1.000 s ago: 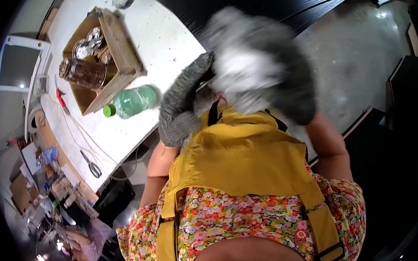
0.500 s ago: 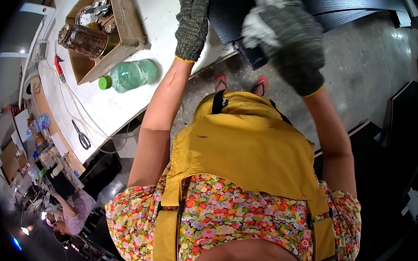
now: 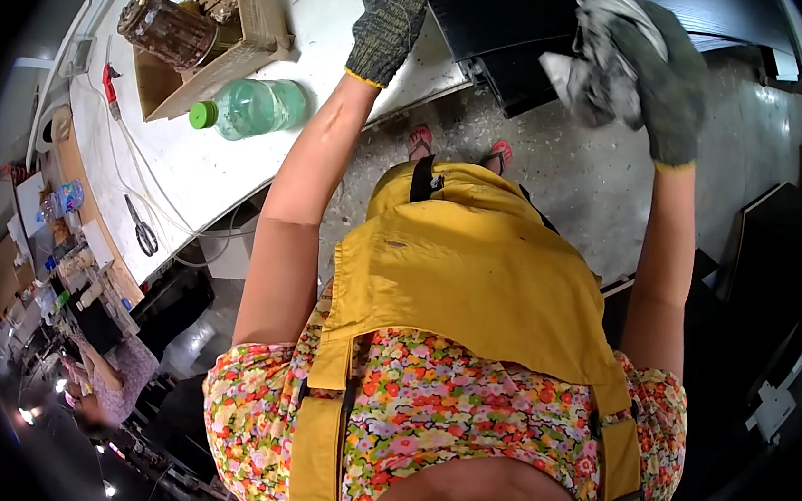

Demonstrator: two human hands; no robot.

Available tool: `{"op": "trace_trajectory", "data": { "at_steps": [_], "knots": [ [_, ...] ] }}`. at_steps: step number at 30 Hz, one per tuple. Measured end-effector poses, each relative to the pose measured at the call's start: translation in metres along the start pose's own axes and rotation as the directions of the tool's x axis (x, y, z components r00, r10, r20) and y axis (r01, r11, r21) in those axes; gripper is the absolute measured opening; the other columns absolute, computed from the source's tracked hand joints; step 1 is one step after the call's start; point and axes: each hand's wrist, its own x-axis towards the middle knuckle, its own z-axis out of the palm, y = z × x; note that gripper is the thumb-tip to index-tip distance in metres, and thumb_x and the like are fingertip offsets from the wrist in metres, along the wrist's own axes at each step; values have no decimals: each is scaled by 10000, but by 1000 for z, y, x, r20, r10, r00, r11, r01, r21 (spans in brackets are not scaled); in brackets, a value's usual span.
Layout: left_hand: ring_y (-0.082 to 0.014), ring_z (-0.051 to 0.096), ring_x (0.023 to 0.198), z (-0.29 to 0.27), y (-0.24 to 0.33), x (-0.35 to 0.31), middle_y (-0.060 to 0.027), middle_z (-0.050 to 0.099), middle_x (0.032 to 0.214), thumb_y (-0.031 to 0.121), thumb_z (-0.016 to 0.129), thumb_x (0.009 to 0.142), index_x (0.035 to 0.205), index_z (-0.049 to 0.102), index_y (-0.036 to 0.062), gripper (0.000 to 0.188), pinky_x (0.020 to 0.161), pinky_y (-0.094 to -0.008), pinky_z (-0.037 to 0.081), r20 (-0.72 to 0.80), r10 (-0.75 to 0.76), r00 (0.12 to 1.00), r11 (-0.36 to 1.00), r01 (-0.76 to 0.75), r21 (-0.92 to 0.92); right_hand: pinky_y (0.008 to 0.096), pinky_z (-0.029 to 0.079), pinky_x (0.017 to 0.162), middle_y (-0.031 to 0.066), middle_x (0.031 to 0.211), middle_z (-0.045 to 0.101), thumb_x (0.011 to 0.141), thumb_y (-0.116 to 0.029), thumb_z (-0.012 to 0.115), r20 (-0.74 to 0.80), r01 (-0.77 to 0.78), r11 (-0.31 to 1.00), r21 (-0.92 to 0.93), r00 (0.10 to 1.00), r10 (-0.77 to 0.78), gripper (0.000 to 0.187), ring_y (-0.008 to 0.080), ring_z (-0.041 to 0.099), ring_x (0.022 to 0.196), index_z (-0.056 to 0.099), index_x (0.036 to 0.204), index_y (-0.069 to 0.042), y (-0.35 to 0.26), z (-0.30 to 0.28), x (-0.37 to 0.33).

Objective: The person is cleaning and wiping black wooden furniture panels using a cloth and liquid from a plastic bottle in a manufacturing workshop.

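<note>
My right hand (image 3: 671,83), in a dark knitted glove with a yellow cuff, is closed on a crumpled white-and-grey rag (image 3: 596,75). It is at the right part of a black wood-grained panel (image 3: 498,16) at the top of the view. Blur hides whether the rag touches the panel. My left hand (image 3: 388,30), in a matching glove, is at the panel's left edge over the white table (image 3: 331,15). Its fingers look stretched out, holding nothing, with the tips cut off by the top edge.
A green-capped bottle (image 3: 259,109) lies on the table beside a wooden box (image 3: 267,19) of dirty jars. Scissors (image 3: 143,228), a red-handled tool (image 3: 110,87) and thin hoses lie further left. Dark panels (image 3: 771,273) stand at right. Another person (image 3: 118,374) works at lower left.
My right hand has moved right with the rag, toward the right of the panel. My left hand stays by the panel's left edge; the whole view has shifted slightly.
</note>
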Motion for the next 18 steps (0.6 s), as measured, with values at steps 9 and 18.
{"op": "trace_trajectory", "data": {
  "at_steps": [9, 18],
  "knots": [
    [-274, 385, 1389, 1, -2, 1, -185, 389, 1522, 385, 496, 1015, 1555, 172, 13, 731, 1129, -338, 297, -13, 27, 1000, 995, -28, -95, 372, 315, 1157, 94, 1456, 470, 1015, -247, 485, 226, -228, -67, 971, 973, -39, 441, 224, 448, 1333, 462, 1425, -85, -141, 118, -40],
    [-203, 395, 1350, -3, 8, -2, -149, 389, 1516, 327, 524, 1015, 1541, 192, -24, 715, 1120, -298, 306, -21, 38, 999, 963, -43, -265, 378, 394, 1034, 94, 1222, 591, 898, -116, 642, -14, -140, 391, 910, 930, 366, 366, 212, 551, 1146, 589, 1258, -78, -37, 9, -41]
  ]
}}
